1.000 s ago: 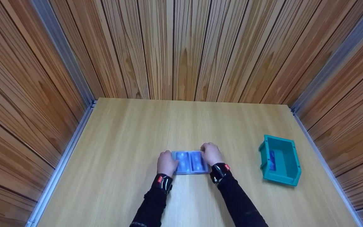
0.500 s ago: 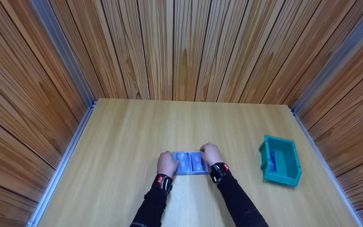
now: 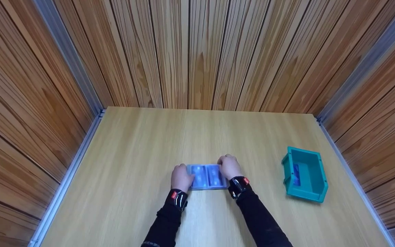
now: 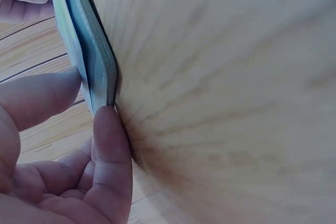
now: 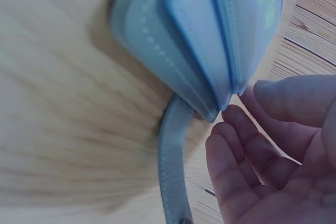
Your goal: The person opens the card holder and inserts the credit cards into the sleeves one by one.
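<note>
An opened card holder (image 3: 207, 177) with blue-tinted clear sleeves lies flat on the table in front of me. My left hand (image 3: 181, 178) grips its left edge. In the left wrist view the thumb presses the inner sleeve, and a finger lies against the cover (image 4: 97, 45) at the corner. My right hand (image 3: 230, 167) is at the upper right corner, fingers bent. In the right wrist view its fingertips touch the ends of the sleeves (image 5: 202, 35), with the thumb close beside them. A strap (image 5: 175, 150) extends from the cover beside the right hand.
A green plastic bin (image 3: 319, 178) stands on the table to the right. A small dark blue flat item (image 3: 296, 175) lies inside it. Wood-plank walls (image 3: 201, 61) enclose the wooden tabletop (image 3: 135, 144) at the back and both sides.
</note>
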The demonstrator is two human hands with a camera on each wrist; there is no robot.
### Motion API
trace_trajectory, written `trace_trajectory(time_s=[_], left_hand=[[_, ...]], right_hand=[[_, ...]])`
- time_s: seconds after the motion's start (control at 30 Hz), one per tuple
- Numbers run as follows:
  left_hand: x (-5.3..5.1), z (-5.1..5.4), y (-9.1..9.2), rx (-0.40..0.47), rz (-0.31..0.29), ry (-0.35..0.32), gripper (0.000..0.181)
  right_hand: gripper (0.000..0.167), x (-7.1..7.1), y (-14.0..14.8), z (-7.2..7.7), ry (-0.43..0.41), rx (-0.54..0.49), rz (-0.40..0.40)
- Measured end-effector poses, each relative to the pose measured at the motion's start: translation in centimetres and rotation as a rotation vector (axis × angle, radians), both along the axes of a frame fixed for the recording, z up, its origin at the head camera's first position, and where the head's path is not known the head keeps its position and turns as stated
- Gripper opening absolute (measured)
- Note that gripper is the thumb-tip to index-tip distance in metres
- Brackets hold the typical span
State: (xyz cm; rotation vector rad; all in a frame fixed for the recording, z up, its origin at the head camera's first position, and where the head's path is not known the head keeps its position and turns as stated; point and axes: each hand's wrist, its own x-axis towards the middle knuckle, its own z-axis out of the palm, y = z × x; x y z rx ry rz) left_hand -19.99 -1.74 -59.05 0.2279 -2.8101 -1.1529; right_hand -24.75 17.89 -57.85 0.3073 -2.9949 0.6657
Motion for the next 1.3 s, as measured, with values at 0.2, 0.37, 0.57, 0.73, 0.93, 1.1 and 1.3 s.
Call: trace_trajectory(time_s=[0.2,0.37,0.57,0.73,0.93,1.1,1.3], left_hand=[[0.0,-0.1,0.0,-0.016,0.003,0.029,0.032],[0.0,0.0,0.0,-0.010,0.001,0.019,0.032],[0.0,0.1,0.0,-0.004,0.003,0.001,0.033],[0.0,0.0,0.0,0.011,0.005,-0.006,0.033],[0.0,0.0,0.0,0.008,0.005,0.012,0.032],[0.1,0.1,0.0,-0.007,0.001,0.034,0.032],[0.1,0.1,-0.1,-0.015,-0.002,0.023,0.034]], right_hand=[[0.004,0.0,0.1,-0.2,0.015,-0.007,0.012],[0.004,0.1,0.0,0.1,0.028,-0.020,0.015],[0.004,0.3,-0.1,0.6,0.044,-0.018,0.029],[0.003,0.3,-0.1,0.8,0.008,-0.018,0.013],[0.004,0.2,-0.3,1.1,-0.020,-0.046,-0.012],[0.003,0.3,-0.5,1.4,-0.068,-0.130,-0.027],[0.007,0.4,-0.8,1.5,-0.040,-0.224,-0.024]])
